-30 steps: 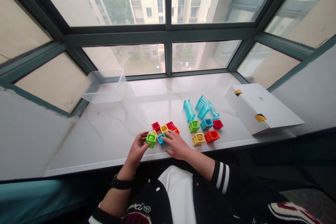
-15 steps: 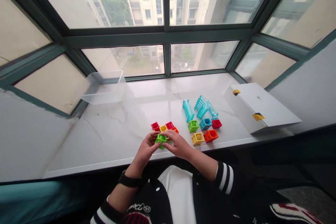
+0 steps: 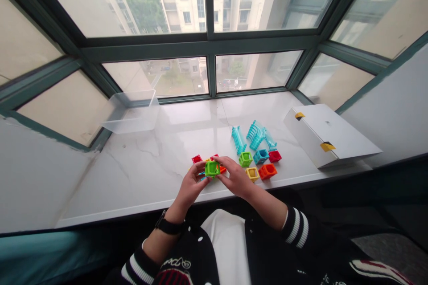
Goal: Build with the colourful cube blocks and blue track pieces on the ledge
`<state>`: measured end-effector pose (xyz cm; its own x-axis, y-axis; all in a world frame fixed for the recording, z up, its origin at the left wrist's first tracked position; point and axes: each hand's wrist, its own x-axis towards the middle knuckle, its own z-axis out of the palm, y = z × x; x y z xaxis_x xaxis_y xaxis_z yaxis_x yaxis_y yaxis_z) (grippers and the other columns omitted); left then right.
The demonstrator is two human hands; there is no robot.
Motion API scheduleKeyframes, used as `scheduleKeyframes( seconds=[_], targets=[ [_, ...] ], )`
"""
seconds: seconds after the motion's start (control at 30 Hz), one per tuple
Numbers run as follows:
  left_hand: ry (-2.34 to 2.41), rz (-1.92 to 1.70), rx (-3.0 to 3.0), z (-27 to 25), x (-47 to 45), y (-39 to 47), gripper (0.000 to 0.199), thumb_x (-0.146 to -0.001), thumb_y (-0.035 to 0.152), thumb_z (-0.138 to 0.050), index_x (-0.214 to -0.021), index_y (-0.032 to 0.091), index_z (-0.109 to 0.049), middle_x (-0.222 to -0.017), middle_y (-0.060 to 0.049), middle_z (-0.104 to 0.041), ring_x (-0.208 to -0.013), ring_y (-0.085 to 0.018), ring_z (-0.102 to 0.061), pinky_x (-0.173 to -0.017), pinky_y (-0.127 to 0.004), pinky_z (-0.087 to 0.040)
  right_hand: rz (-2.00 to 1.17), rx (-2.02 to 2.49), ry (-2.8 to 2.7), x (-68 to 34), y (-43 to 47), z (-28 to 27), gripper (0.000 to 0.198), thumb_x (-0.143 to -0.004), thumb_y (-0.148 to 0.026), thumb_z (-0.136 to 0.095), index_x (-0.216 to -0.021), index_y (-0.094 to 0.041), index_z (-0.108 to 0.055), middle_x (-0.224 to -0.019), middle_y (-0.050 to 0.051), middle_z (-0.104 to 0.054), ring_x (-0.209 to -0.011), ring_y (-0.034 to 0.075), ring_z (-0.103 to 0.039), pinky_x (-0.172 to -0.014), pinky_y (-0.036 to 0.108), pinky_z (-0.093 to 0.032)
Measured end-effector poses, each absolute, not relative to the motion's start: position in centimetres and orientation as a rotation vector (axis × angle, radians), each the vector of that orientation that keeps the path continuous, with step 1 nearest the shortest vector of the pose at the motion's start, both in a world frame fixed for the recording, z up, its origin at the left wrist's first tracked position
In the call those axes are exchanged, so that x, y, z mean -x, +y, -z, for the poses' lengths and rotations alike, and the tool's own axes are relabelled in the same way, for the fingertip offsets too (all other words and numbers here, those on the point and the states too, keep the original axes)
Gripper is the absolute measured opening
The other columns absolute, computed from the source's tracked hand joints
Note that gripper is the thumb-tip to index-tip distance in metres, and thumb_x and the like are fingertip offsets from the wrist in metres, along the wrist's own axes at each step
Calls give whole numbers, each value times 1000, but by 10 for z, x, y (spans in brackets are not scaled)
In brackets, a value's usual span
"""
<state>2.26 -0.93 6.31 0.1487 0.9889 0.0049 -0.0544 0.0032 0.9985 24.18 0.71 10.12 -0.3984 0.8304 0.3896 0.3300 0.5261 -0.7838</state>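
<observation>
Between my two hands is a green hollow toy block (image 3: 212, 169), raised over the near part of the sill. My left hand (image 3: 191, 185) has its fingers closed on the block's left side. On the other side my right hand (image 3: 236, 176) pinches it with thumb and fingers. Behind the block, partly covered by my hands, lie a red block (image 3: 197, 159) and some yellow, red, orange and blue pieces. To the right of my right hand stand a yellow block (image 3: 252, 174), an orange block (image 3: 268, 171) and another green block (image 3: 245, 159).
Farther right sit a blue block (image 3: 261, 156) and a red block (image 3: 275, 156). Clear blue track pieces (image 3: 239, 140) lie behind them. A white box (image 3: 334, 133) stands at the right, a clear plastic bin (image 3: 133, 118) at the back left. Windows border the marble sill (image 3: 140, 173).
Both hands have lifted the green block slightly up and to the right. It has turned so that its open square face shows. The other blocks have stayed put.
</observation>
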Motion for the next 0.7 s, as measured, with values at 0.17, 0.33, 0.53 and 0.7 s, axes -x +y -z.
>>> scheduleKeyframes(
  seconds=[0.17, 0.33, 0.53, 0.7],
  targets=[
    [1143, -1178, -1309, -71, -31, -9, 47, -84, 41, -84, -120, 23, -61, -123, -10, -72, -112, -27, -73, -100, -46, -61, -726, 936, -1995, -245, 6, -104, 65, -94, -15, -66, -155, -29, -52, -143, 13, -66, -136, 30, -60, -117, 53, -49],
    [1317, -1208, -1559, -88, -34, -18, 41, -85, 38, -82, -120, 25, -65, -122, -9, -72, -109, -27, -72, -100, -46, -60, -741, 952, -2047, -253, 7, -112, 60, -94, -19, -69, -152, -28, -57, -143, 13, -67, -135, 29, -62, -117, 52, -50],
    [1234, -1204, -1716, -95, -39, -14, 49, -86, 38, -82, -130, 27, -64, -127, -9, -71, -111, -27, -71, -99, -45, -60, -767, 973, -2060, -280, 16, -122, 51, -95, -23, -70, -144, -29, -63, -139, 10, -69, -132, 28, -64, -116, 50, -51],
    [1206, -1062, -1814, -75, -51, 13, 53, -90, 37, -79, -138, 27, -60, -134, -11, -68, -118, -28, -70, -103, -46, -59, -584, 1157, -1965, -325, 25, -126, 45, -93, -25, -70, -138, -28, -66, -134, 10, -67, -127, 29, -65, -112, 49, -54]
  ],
)
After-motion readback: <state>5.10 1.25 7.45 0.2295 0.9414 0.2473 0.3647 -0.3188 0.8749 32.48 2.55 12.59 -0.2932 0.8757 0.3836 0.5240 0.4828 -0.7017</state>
